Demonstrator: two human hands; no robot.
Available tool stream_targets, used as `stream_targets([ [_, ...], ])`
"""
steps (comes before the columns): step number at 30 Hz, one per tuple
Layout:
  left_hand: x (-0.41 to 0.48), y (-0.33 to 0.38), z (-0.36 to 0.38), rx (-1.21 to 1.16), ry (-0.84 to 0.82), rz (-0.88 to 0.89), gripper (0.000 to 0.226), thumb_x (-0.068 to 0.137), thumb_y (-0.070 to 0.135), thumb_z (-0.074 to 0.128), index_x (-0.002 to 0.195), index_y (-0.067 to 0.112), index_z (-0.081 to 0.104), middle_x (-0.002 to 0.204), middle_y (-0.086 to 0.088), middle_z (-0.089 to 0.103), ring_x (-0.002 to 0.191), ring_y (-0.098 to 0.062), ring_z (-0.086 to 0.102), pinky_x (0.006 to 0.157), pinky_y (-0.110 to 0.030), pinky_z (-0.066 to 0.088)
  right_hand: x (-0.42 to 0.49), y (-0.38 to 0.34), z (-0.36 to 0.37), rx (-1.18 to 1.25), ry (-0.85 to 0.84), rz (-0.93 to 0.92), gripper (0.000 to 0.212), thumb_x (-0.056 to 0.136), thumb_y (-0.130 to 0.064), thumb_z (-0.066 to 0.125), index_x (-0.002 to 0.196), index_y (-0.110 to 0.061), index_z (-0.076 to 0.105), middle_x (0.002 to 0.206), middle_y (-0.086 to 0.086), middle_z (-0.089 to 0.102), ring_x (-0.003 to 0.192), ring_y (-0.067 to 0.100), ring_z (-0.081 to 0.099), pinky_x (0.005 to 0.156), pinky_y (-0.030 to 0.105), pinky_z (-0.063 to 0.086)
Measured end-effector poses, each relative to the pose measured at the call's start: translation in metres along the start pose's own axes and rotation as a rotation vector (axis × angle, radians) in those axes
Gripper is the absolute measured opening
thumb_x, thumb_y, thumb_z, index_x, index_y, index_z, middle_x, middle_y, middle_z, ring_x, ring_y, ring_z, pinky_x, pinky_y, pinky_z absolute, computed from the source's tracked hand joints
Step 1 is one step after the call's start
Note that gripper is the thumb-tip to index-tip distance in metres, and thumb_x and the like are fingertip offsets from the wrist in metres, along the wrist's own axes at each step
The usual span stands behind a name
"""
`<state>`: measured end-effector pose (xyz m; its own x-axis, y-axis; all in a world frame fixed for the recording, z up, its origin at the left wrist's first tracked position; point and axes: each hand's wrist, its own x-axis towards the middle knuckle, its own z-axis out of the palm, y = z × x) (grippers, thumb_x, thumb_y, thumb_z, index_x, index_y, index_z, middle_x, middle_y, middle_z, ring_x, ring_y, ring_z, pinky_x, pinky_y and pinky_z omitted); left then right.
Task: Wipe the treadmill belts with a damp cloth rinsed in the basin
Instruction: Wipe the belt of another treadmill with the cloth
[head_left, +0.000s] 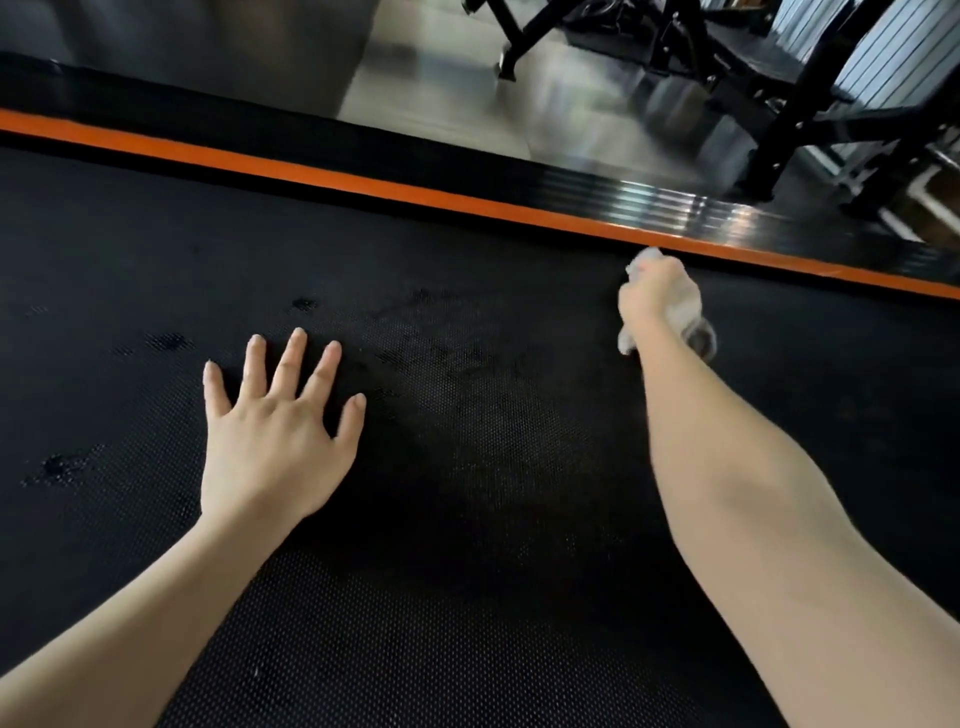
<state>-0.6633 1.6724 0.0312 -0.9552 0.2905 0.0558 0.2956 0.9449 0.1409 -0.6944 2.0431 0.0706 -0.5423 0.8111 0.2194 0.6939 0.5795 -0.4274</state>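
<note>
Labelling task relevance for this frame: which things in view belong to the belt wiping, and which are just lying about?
Job in hand:
- treadmill belt
- cloth, gripped in the right hand
- left hand, flat on the belt

Just there:
- orange side strip
- black gym frame
- shiny floor

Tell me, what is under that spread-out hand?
The left hand lies flat, fingers spread, on the black dotted treadmill belt. Nothing else shows at its edges; the patch beneath the palm is covered.
</note>
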Motion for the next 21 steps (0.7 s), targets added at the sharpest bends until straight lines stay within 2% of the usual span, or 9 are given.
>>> stream_targets([
  [2, 0.0, 0.001, 0.0, 0.0, 0.002, 0.004, 0.067, 0.09, 0.061, 0.007, 0.15, 0.032, 0.011, 0.159, 0.002, 0.008, 0.146, -0.025, -0.001, 0.116, -0.051, -0.001, -0.02, -0.05, 0.026, -0.071, -0.032, -0.191, 0.017, 0.085, -0.02, 0.052, 0.098, -0.02, 0.063, 0.098, 0.004, 0.068, 0.092, 0.03, 0.066, 0.068, 0.03, 0.046],
  [4, 0.0, -0.001, 0.0, 0.003, 0.004, -0.001, 0.067, 0.089, 0.061, 0.003, 0.15, 0.033, 0.009, 0.159, 0.003, 0.007, 0.146, -0.024, -0.002, 0.117, -0.05, -0.002, -0.064, -0.113, 0.047, -0.103, -0.14, -0.449, 0.021, 0.085, -0.019, 0.053, 0.103, -0.023, 0.064, 0.1, 0.003, 0.068, 0.095, 0.029, 0.065, 0.066, 0.028, 0.041],
  [6, 0.0, -0.001, 0.0, -0.008, -0.01, -0.002, 0.067, 0.089, 0.061, 0.004, 0.15, 0.035, 0.006, 0.159, 0.005, 0.003, 0.146, -0.022, -0.006, 0.117, -0.049, -0.003, -0.11, -0.163, 0.057, -0.108, -0.239, -0.722, 0.029, 0.089, -0.015, 0.054, 0.114, -0.024, 0.063, 0.112, 0.001, 0.065, 0.101, 0.025, 0.06, 0.073, 0.031, 0.044],
  [8, 0.001, -0.003, 0.0, -0.019, -0.009, 0.007, 0.067, 0.088, 0.063, 0.002, 0.149, 0.037, 0.005, 0.159, 0.006, 0.002, 0.146, -0.021, -0.007, 0.117, -0.048, -0.004, -0.119, -0.178, 0.062, -0.068, -0.307, -0.86, 0.031, 0.092, -0.014, 0.053, 0.116, -0.031, 0.065, 0.123, -0.007, 0.059, 0.103, 0.02, 0.057, 0.078, 0.031, 0.046],
  [10, 0.001, -0.006, -0.001, -0.03, -0.001, 0.013, 0.072, 0.083, 0.065, -0.002, 0.149, 0.037, 0.006, 0.159, 0.007, 0.003, 0.146, -0.021, -0.006, 0.117, -0.047, -0.004, -0.086, -0.152, 0.064, -0.04, -0.239, -0.792, 0.025, 0.088, -0.025, 0.056, 0.106, -0.038, 0.068, 0.117, -0.008, 0.062, 0.097, 0.017, 0.06, 0.077, 0.03, 0.05],
  [12, 0.0, -0.005, 0.0, -0.028, -0.002, 0.014, 0.076, 0.08, 0.065, -0.004, 0.149, 0.037, 0.006, 0.159, 0.007, 0.003, 0.146, -0.021, -0.006, 0.117, -0.047, -0.005, -0.037, -0.104, 0.059, -0.204, -0.062, -0.652, 0.027, 0.077, -0.039, 0.055, 0.101, -0.037, 0.068, 0.102, 0.001, 0.065, 0.087, 0.024, 0.065, 0.078, 0.036, 0.054],
  [15, 0.0, -0.005, 0.001, -0.017, 0.006, 0.012, 0.076, 0.081, 0.065, -0.003, 0.149, 0.036, 0.007, 0.159, 0.006, 0.003, 0.146, -0.022, -0.005, 0.117, -0.048, -0.005, 0.021, -0.007, 0.028, -0.229, -0.033, -0.328, 0.033, 0.076, -0.029, 0.055, 0.107, -0.031, 0.065, 0.105, 0.006, 0.059, 0.095, 0.03, 0.062, 0.084, 0.04, 0.052],
  [18, 0.0, -0.003, 0.003, 0.006, 0.025, 0.017, 0.076, 0.082, 0.064, -0.001, 0.15, 0.033, 0.011, 0.159, 0.003, 0.009, 0.146, -0.026, 0.0, 0.117, -0.051, -0.001, 0.041, 0.062, -0.01, -0.193, 0.038, -0.018, 0.024, 0.079, -0.023, 0.056, 0.101, -0.027, 0.061, 0.108, 0.005, 0.054, 0.09, 0.031, 0.058, 0.075, 0.037, 0.05],
  [21, 0.0, -0.001, 0.002, 0.021, 0.026, 0.023, 0.075, 0.083, 0.063, 0.001, 0.149, 0.03, 0.017, 0.158, -0.001, 0.015, 0.146, -0.029, 0.005, 0.115, -0.054, 0.003, 0.037, 0.062, -0.01, -0.099, 0.009, 0.031, 0.027, 0.082, -0.018, 0.05, 0.105, -0.025, 0.062, 0.113, 0.011, 0.061, 0.094, 0.032, 0.059, 0.065, 0.03, 0.047],
])
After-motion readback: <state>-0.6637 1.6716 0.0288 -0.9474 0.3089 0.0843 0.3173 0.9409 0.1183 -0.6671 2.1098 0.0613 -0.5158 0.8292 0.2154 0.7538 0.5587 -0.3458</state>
